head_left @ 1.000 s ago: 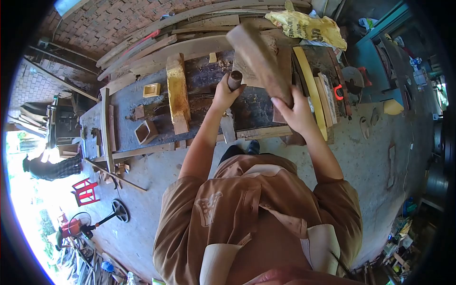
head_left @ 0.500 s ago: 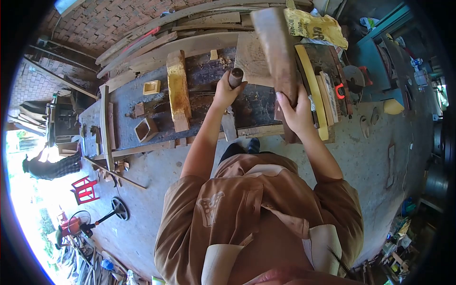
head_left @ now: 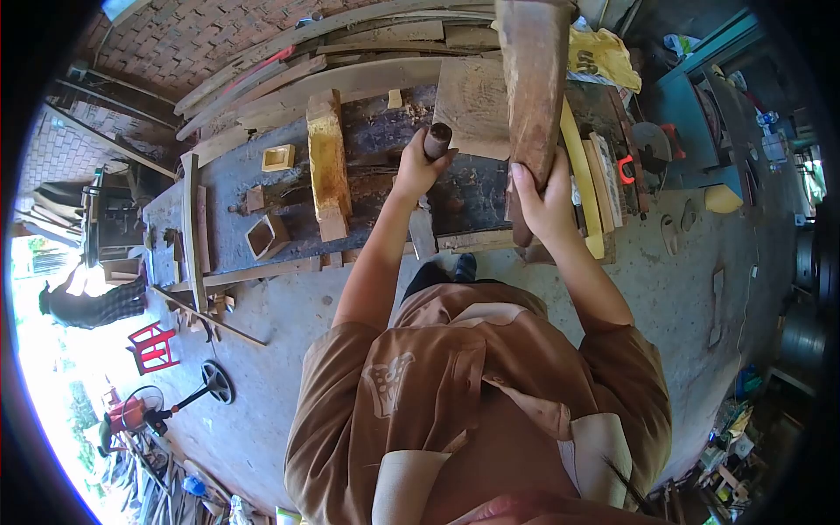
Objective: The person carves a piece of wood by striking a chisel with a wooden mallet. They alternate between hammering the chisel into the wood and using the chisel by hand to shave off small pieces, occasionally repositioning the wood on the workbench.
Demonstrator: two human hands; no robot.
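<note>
My left hand [head_left: 417,168] is closed round the dark wooden handle [head_left: 437,138] of a tool, held upright over the dark workbench [head_left: 376,127]. A flat blade [head_left: 422,229] shows below that hand, by the bench's near edge. In my right hand [head_left: 547,197] is a long, thick brown wooden piece [head_left: 532,87], gripped near its lower end and raised towards the camera. A broad flat board [head_left: 472,105] lies on the bench between the two hands. Right of my right hand is a yellow curved strip [head_left: 581,188].
On the bench's left lie a yellowish wood block [head_left: 327,166], a small square box [head_left: 278,158] and an open wooden box [head_left: 267,237]. Long planks line the back. A red stool [head_left: 153,348] and a fan [head_left: 136,411] stand left; another person [head_left: 96,304] bends at far left.
The brown wooden piece has swung to the right and stands more upright, its top now at the frame's upper edge. My left hand has hardly moved.
</note>
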